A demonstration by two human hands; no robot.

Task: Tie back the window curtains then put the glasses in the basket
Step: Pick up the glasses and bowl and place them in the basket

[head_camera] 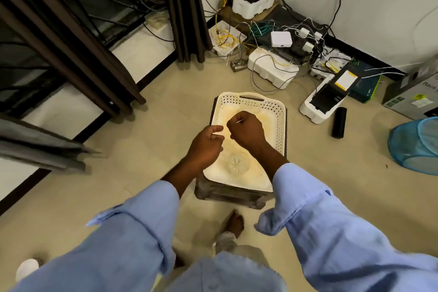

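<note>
A cream perforated basket sits on a dark stool on the floor. A clear cut glass lies inside it at the near end, and faint clear shapes show at the far end. My left hand hovers over the basket's left rim with curled fingers. My right hand is a fist over the basket's middle. A thin white glint shows at each hand; whether either holds something I cannot tell. Dark brown curtains hang gathered at the window's left and right.
Tangled cables, a white router, foam blocks and boxes crowd the floor along the far wall. A black cylinder lies right of the basket, with a blue mesh hamper beyond it. My bare foot stands just before the stool.
</note>
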